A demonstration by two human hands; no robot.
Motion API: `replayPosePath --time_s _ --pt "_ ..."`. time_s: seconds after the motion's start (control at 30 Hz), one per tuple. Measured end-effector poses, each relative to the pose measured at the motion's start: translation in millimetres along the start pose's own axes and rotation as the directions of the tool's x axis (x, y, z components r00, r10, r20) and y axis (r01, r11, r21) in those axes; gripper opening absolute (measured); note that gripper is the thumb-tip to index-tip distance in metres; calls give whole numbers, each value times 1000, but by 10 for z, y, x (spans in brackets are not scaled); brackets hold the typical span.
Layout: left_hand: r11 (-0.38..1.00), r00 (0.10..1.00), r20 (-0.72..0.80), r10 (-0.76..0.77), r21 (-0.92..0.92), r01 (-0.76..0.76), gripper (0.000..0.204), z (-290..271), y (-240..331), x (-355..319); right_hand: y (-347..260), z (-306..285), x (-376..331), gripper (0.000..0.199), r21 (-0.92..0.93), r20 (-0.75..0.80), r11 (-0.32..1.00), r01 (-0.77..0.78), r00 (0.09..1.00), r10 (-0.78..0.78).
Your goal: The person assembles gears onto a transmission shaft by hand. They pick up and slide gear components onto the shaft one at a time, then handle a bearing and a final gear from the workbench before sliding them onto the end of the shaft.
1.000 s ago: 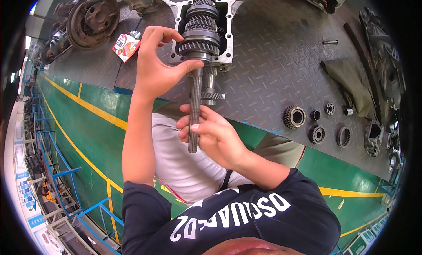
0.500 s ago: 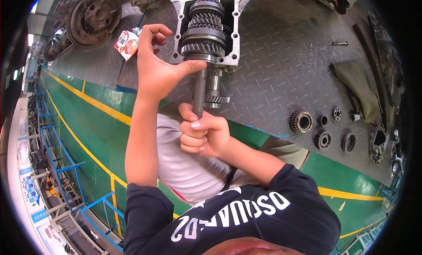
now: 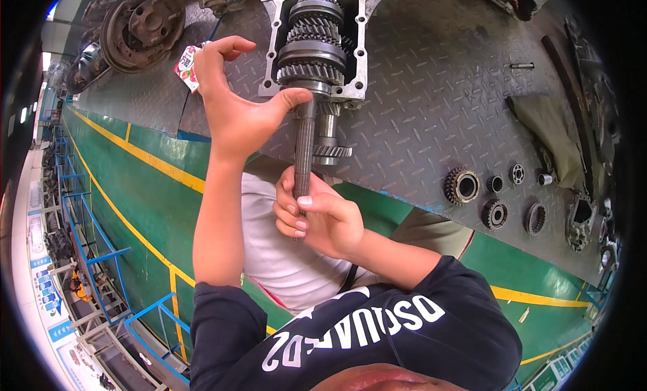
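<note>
A gearbox housing (image 3: 362,61), light metal and open on top, holds a row of helical gears (image 3: 311,73) on a shaft. Its long splined shaft (image 3: 304,138) sticks out of the near end toward me. My right hand (image 3: 320,219) is closed loosely round the shaft's near end, thumb lying across it. My left hand (image 3: 241,118) is open beside the housing, fingers curved and apart. The left thumb tip rests at the shaft's root, by the last gear. A second, shorter shaft with a small gear (image 3: 332,151) projects just right of the splined shaft.
Loose gears and rings, among them a large toothed ring (image 3: 461,186), lie on the steel tread-plate table (image 3: 418,121) at right. Beyond them is a dark olive cloth (image 3: 549,131). A small red-and-white packet (image 3: 187,69) and a rusty brake drum (image 3: 145,23) sit at far left.
My left hand's fingers have shifted slightly left and opened wider, with the thumb still at the shaft. My right hand has loosened and turned a little round the shaft's end.
</note>
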State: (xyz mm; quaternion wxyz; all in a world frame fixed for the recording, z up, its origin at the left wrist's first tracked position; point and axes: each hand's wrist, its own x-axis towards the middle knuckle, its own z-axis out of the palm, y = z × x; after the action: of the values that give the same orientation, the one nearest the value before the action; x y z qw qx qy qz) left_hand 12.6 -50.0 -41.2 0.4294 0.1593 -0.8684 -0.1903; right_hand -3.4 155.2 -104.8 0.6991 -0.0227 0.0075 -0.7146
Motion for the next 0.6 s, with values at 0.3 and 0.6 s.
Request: replayPosePath --time_s 0.3,0.6 --pt "997 998 -60 -33 67 37 81 52 26 -67 -2 -71 111 16 149 75 986 -79 995 69" --pt "995 999 -9 -49 84 50 82 100 64 -73 -10 -452 452 36 311 715 847 -431 694 91"
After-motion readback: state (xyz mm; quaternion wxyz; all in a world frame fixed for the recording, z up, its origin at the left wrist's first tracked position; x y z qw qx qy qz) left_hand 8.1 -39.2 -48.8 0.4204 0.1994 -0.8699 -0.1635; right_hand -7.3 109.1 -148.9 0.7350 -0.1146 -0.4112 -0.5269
